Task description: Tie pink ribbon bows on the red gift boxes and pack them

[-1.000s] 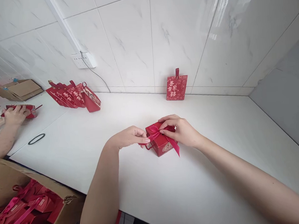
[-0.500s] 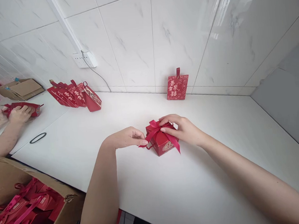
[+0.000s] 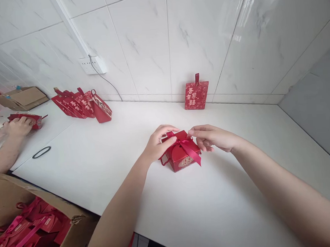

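Note:
A red gift box (image 3: 180, 156) with a gold emblem sits on the white table (image 3: 215, 210), a pink-red ribbon (image 3: 191, 151) tied in a bow across its top. My left hand (image 3: 159, 141) rests at the box's upper left, thumb and fingers apart over the left part of the bow. At the box's upper right, the thumb and forefinger of my right hand (image 3: 210, 136) are pinched together by the ribbon; what they hold is too small to make out. A twisted red cord (image 3: 165, 161) hangs on the box's left side.
Red tags or bags (image 3: 78, 104) and a single red one (image 3: 196, 95) stand along the wall. A cardboard box (image 3: 66, 204) of red gift boxes is at lower left. A black loop (image 3: 41, 152) lies left. Another person's hands (image 3: 18, 127) hold a red box.
My left hand has left the ribbon end and moved up and right onto the box top. My right hand has shifted right, to the box's right edge. The other person's hands moved slightly.

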A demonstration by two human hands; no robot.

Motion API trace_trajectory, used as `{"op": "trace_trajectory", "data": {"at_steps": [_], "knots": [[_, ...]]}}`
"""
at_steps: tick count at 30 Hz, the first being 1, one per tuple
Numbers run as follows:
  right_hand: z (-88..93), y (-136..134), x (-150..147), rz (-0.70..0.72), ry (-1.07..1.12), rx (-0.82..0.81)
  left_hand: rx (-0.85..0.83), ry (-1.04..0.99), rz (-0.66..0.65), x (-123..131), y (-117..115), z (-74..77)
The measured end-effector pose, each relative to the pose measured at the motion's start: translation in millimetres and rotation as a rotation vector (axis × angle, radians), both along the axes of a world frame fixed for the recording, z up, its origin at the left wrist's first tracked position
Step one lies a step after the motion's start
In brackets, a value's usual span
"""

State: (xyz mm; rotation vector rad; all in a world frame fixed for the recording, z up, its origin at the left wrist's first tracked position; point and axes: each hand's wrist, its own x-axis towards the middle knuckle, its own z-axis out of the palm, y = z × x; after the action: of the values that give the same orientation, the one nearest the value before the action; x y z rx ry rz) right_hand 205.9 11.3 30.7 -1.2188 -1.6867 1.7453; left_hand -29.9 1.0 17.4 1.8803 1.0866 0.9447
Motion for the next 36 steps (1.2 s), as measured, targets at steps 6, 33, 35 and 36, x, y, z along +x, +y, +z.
{"op": "trace_trajectory", "data": {"at_steps": [6, 33, 35, 36], "knots": [[3.2, -2, 1, 0.090, 0.062, -0.011, -0.038, 0.114, 0.072, -3, -7, 11.8], [23.2, -31, 0, 0.439, -0.406, 0.075, -0.125, 0.192, -0.093, -3, -6, 3.3], [23.4, -31, 2, 0.478, -0.426, 0.064, -0.121, 0.206, -0.087, -3, -6, 4.0], [24.2, -31, 4, 0.489, -0.433, 0.058, -0.122, 0.206, -0.090, -4, -7, 4.9]]}}
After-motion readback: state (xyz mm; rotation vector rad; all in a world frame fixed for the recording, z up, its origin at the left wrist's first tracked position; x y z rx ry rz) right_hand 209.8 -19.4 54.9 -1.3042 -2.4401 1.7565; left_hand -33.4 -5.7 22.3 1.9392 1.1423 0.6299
